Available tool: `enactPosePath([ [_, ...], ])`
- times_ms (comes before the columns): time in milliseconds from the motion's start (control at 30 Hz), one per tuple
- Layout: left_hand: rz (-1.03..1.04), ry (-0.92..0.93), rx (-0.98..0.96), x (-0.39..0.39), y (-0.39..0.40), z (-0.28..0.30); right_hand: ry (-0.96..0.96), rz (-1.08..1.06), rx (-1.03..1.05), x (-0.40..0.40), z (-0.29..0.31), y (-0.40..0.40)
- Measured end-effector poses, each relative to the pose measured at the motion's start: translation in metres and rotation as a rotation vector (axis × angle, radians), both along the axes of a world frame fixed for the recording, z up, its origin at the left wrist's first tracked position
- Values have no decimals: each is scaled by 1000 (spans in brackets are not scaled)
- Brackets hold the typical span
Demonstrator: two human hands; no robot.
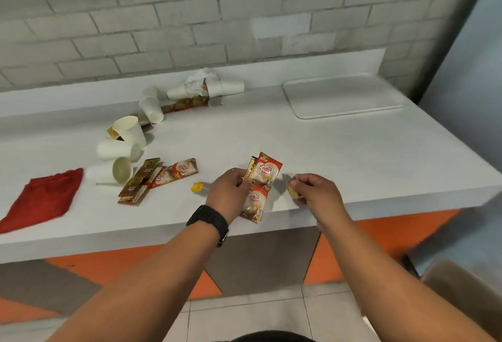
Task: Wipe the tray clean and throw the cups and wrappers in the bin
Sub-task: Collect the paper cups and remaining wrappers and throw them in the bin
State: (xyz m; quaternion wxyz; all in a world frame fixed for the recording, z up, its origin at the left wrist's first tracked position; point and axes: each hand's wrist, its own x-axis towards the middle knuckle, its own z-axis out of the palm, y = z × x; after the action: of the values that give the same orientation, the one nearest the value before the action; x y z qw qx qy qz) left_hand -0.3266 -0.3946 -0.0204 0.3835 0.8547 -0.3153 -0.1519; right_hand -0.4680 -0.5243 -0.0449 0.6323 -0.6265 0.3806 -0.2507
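there, left hand (pixel 229 191) clutching creamer sachets (pixel 261 178), right hand (pixel 315 192) pinching a small wrapper (pixel 292 189), at counter edge (pixel 271 226).

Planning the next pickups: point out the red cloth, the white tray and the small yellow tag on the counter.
red cloth (pixel 44 198): head view, middle of the fabric.
white tray (pixel 342 96): head view, bare flat centre.
yellow tag (pixel 197 187): head view, its yellow face.

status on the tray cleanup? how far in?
Early. Tray sits bare at the counter's back right; wiped or not, cannot tell. Left hand holds creamer sachets, right hand a small wrapper. Left: cups, loose sachets. Red cloth lies unused.
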Motion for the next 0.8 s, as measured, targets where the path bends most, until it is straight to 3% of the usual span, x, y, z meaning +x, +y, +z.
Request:
enactPosePath([
  [367, -253, 169, 63, -161, -129, -31, 113, -280, 58, -196, -38, -84],
  [633, -383, 220, 211, -264, -200, -89, 342, -536, 294, -356, -134, -149],
  [800, -392, 236, 323, -308, -234, -136, 428, -517, 433, -397, -198, -179],
])
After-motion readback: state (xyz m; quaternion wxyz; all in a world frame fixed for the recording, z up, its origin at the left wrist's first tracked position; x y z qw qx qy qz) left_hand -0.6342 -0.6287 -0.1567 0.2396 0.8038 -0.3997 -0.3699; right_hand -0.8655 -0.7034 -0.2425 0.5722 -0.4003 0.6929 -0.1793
